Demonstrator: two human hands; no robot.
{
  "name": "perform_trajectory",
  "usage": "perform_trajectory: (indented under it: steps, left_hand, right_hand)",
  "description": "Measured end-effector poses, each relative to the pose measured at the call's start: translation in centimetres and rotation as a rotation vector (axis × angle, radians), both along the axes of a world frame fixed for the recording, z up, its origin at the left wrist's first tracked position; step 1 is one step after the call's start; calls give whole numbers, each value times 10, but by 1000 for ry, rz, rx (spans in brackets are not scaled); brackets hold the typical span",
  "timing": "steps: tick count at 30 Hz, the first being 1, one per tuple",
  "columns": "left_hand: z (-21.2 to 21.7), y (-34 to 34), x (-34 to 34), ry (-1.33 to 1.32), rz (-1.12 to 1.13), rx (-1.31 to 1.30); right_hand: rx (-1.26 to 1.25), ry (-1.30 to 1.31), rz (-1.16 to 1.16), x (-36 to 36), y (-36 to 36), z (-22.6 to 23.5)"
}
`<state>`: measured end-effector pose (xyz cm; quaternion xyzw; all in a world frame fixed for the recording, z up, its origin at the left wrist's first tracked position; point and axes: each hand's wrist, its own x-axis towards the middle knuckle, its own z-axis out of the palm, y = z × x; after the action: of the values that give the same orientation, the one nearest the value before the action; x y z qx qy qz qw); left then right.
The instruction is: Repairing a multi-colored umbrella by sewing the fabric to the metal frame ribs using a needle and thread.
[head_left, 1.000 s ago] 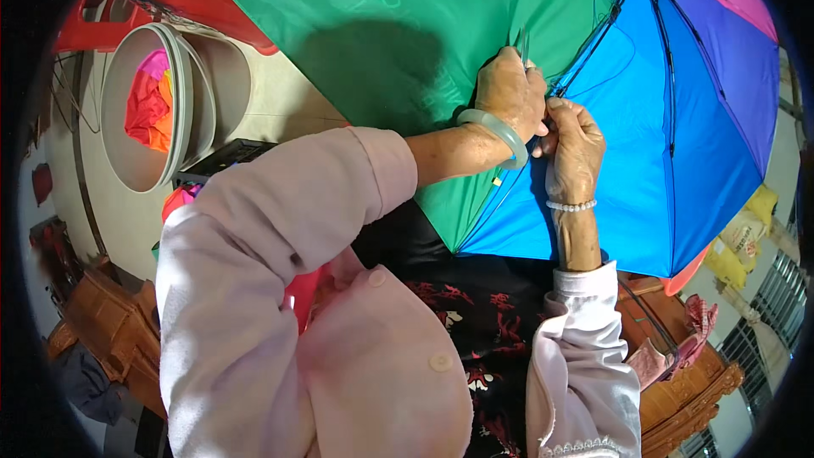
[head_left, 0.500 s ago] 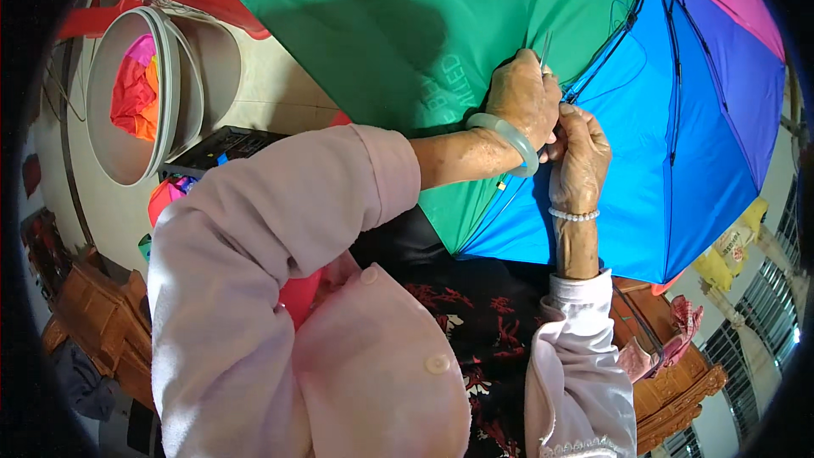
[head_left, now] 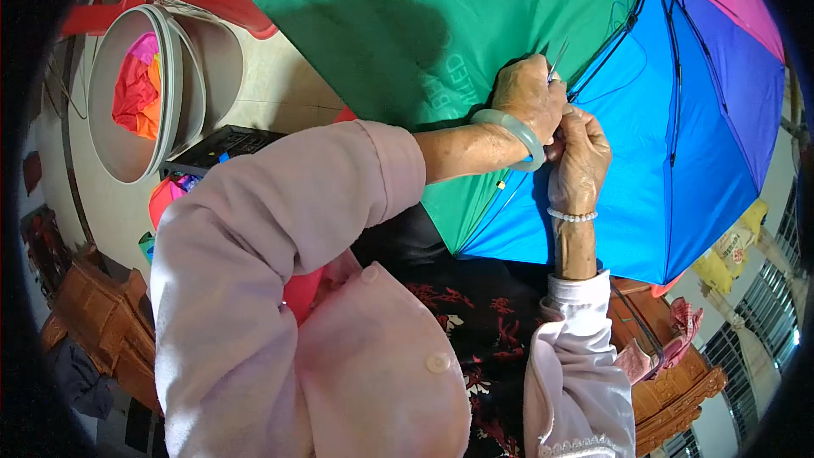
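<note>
The umbrella canopy (head_left: 475,42) lies spread across the person's lap and fills the upper half of the view, its panels green, blue, violet and pink; the cloth looks thin, light and limp, likely slick to the touch, so it would slide unless pinched in a fold; the dark metal ribs (head_left: 670,59) under the blue panel look slender and springy, stiff along their length yet probably easy to bend out of true; the soundest place to take hold seems to be at a seam close to a rib, where fabric and frame meet.

The left hand (head_left: 530,93) is closed there on the cloth at the green-blue seam, with a thin metal tool (head_left: 557,59), perhaps small scissors or tweezers, rising from its grip; I cannot tell which; a pale green bangle (head_left: 509,131) sits on that wrist. The right hand (head_left: 581,157) is pressed up against the left, fingers curled on the same spot, a white bead bracelet (head_left: 572,215) below it; what it pinches is hidden.

Farther left stands a grey bucket (head_left: 182,76) holding bright cloth scraps (head_left: 136,89); a carved wooden stool (head_left: 670,390) shows at lower right.
</note>
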<state>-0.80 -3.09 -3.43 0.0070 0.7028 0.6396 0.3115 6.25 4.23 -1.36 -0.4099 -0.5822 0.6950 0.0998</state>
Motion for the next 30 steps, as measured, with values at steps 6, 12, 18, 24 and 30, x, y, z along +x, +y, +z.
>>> perform_trajectory:
  steps: [6,12,18,24,30]
  left_hand:
    - [11,-6,-10,-212,-61,50]
    - [8,-8,-11,-258,-76,80]
    - [8,-3,-11,-231,-138,96]
    - [-2,-11,-9,-118,-193,135]
    - [-19,-10,-6,-69,-180,145]
  right_hand:
    - [35,20,42,1,7,2]
    - [80,-120,198,-9,18,9]
    - [102,-94,207,1,44,10]
    - [-24,316,-61,53,150,63]
    - [-483,757,-315,191,324,148]
